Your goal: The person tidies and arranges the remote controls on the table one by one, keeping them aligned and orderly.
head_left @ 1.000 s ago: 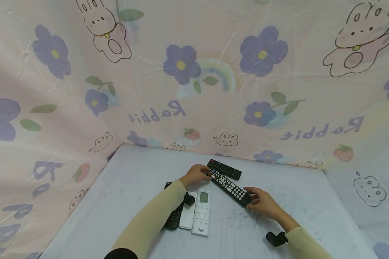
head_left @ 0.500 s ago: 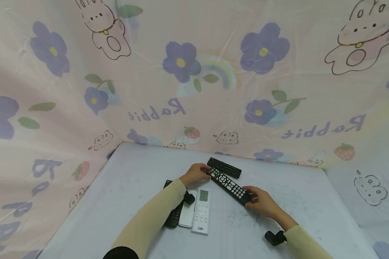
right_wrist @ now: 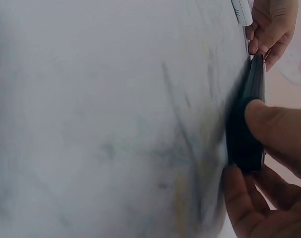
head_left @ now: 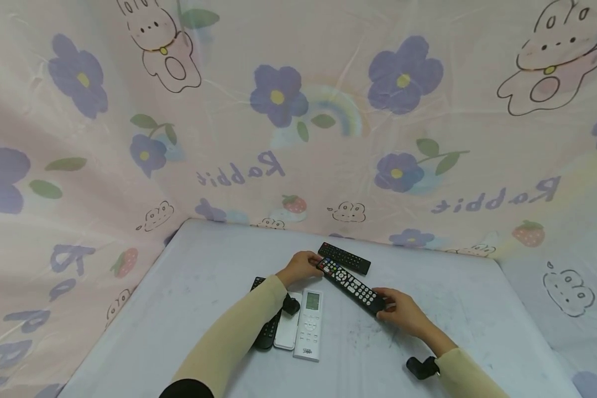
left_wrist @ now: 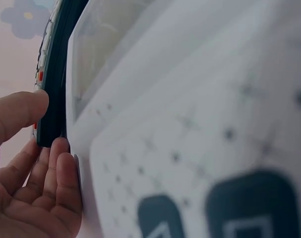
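A black remote control [head_left: 350,284] with white and coloured buttons lies slantwise between the two hands in the head view. My left hand [head_left: 299,268] pinches its far left end; in the left wrist view the thumb [left_wrist: 29,111] presses the side of the remote [left_wrist: 55,79] with the fingertips under its end. My right hand [head_left: 403,311] grips the near right end, and in the right wrist view its thumb [right_wrist: 272,126] lies along the remote's edge [right_wrist: 244,131], fingertips beneath. Just behind it lies a second, smaller black remote [head_left: 344,257], partly overlapped in this view.
Left of the held remote, a white remote with a screen [head_left: 309,326], a plain white remote [head_left: 287,329] and another black remote [head_left: 266,334] lie side by side, partly hidden by the left sleeve [head_left: 234,320]. A printed curtain [head_left: 318,166] rises behind the white table [head_left: 219,260].
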### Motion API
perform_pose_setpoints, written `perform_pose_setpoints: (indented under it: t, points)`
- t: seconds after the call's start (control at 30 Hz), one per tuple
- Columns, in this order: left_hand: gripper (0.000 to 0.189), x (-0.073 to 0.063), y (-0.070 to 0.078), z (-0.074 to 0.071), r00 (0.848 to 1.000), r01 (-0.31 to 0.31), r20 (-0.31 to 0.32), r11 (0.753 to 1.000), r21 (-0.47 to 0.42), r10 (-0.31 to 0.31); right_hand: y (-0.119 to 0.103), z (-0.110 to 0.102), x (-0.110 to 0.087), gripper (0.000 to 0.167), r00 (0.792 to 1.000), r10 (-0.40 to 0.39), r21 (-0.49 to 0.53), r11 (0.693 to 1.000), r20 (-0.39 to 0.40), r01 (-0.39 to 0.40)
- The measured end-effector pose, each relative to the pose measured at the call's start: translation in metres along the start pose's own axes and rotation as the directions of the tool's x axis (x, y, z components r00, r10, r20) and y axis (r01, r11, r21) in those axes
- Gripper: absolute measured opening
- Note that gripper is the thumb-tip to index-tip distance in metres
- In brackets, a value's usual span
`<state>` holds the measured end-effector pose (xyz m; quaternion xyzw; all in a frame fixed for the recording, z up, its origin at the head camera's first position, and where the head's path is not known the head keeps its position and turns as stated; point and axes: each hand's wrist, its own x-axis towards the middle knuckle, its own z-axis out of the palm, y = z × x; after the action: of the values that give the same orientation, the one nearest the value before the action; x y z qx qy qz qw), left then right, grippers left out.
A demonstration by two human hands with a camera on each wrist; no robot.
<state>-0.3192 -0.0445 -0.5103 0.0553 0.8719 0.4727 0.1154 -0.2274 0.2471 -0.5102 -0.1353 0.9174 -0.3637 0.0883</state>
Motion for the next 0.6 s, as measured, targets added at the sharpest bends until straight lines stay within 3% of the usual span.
perform_pose_setpoints:
  t: [0.37, 0.6]
  points:
    - [0.039, -0.0033, 0.0013, -0.0013, 1.0, 0.018, -0.012, 1.0, -0.007, -0.018, -0.0033, -0.0002, -0.0036, 0.056, 1.0, 0.014, 0.025, 1.0, -0.009, -0.014]
    - [0.035, -0.0049, 0.0041, -0.003, 1.0, -0.005, -0.007, 1.0, -0.015, 0.005, -0.0066, -0.0034, -0.0102, 0.058, 1.0, 0.009, 0.042, 0.999, -0.013, -0.008]
